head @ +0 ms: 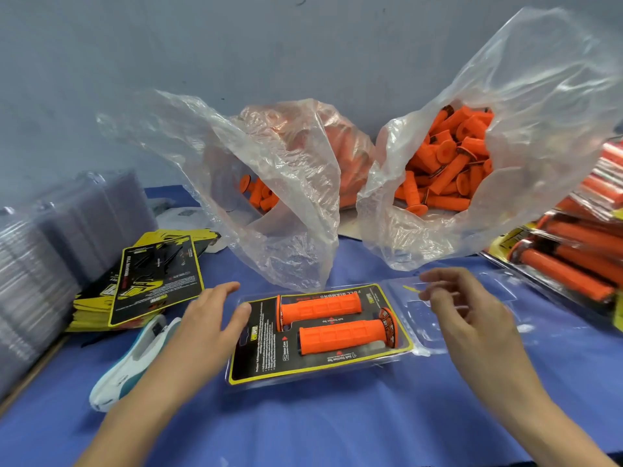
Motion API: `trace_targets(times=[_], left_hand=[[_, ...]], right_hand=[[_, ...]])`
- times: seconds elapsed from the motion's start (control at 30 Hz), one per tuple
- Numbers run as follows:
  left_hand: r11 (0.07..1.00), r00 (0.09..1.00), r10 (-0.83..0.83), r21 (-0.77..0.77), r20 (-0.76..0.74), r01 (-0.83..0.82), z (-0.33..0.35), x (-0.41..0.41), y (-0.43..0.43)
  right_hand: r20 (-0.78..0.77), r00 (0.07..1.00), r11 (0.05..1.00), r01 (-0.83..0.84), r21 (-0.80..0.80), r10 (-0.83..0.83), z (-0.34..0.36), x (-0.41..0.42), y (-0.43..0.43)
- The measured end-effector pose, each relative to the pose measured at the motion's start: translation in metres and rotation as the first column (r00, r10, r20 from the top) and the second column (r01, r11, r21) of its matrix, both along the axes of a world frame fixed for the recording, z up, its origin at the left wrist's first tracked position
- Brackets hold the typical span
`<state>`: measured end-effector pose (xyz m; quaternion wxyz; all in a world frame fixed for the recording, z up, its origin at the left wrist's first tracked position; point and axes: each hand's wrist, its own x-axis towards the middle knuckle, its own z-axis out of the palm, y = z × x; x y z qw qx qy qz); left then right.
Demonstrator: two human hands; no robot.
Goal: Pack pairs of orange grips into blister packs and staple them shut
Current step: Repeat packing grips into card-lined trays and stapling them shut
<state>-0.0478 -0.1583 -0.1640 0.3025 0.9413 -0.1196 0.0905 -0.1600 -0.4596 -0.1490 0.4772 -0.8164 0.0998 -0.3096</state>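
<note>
Blue-covered table point(337, 426): blister pack point(256, 352), stapler point(135, 362), card stack point(155, 281), L grip bag point(286, 197), R grip bag point(526, 156).

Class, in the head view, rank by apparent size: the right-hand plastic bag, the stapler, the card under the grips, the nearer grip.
1. Right-hand plastic bag
2. Card
3. Stapler, partly hidden by the left forearm
4. Nearer grip, only slightly smaller

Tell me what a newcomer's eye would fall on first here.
The pair of bright orange ribbed rubber grips lying head to tail in the open clear plastic blister pack, front centre on the blue cloth. Behind them, two crumpled clear plastic bags holding more orange grips, the right one gaping open.
</note>
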Motion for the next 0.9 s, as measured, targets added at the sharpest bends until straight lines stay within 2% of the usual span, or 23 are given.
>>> trace_targets(times=[0.07,0.17,0.2,0.27,0.33,0.5,0.57,0.73,0.9], left_hand=[[0.997,0.997,0.076,-0.021,-0.033,-0.077,0.002,-0.003,0.004],[0.983,0.977,0.181,0.016,-0.111,-0.181,0.001,-0.007,0.013],[0.980,0.966,0.190,-0.024,-0.178,-0.197,0.000,-0.008,0.015],[0.951,0.934,0.128,-0.227,-0.334,-0.211,-0.001,-0.011,0.015],[0.916,0.907,0.073,-0.332,-0.415,-0.225,-0.003,-0.012,0.014],[0.942,0.889,0.026,-0.286,-0.457,-0.175,-0.004,-0.014,0.011],[0.967,0.898,0.014,-0.224,-0.439,-0.125,-0.005,-0.014,0.009],[0.974,0.917,-0.007,-0.210,-0.400,-0.084,-0.005,-0.006,0.010],[0.977,0.917,-0.005,-0.197,-0.400,-0.080,-0.002,-0.007,0.014]], right_hand=[[-0.037,0.999,0.960,-0.024,0.280,0.035,-0.004,-0.016,0.008],[-0.154,0.988,0.817,0.091,0.570,-0.002,-0.018,-0.032,0.014],[-0.174,0.985,0.746,0.125,0.654,-0.012,-0.022,-0.036,0.014],[-0.172,0.985,0.582,0.150,0.799,-0.017,-0.026,-0.039,0.013],[-0.147,0.989,0.451,0.144,0.881,-0.029,-0.028,-0.039,0.007],[-0.068,0.994,0.304,0.090,0.948,-0.082,-0.024,-0.028,-0.007],[-0.049,0.997,0.311,0.064,0.948,-0.055,-0.025,-0.022,-0.008],[-0.018,0.994,0.513,0.069,0.855,-0.103,-0.034,-0.012,-0.002],[0.070,0.984,0.664,0.059,0.745,-0.166,-0.030,-0.010,0.008]])
